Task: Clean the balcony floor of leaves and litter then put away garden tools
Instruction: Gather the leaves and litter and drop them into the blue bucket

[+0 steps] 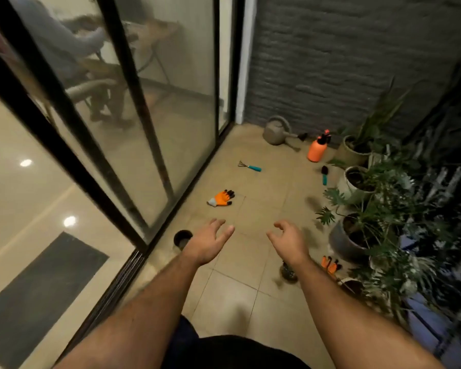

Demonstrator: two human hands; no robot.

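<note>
Reaching out over the tiled balcony floor (pixel 234 296), the left hand (pixel 206 245) and right hand (pixel 289 242) both hang released, fingers loosely spread, grasping nothing. Beyond the left hand lies 1 orange glove (pixel 221 198); farther beyond that glove rests a teal-handled hand rake (pixel 249 166). Right of the glove, near the potted plants (pixel 362 182), lies a teal-handled trowel (pixel 324 174), with an orange spray bottle (pixel 317 149) and grey watering can (pixel 276 133) behind.
</note>
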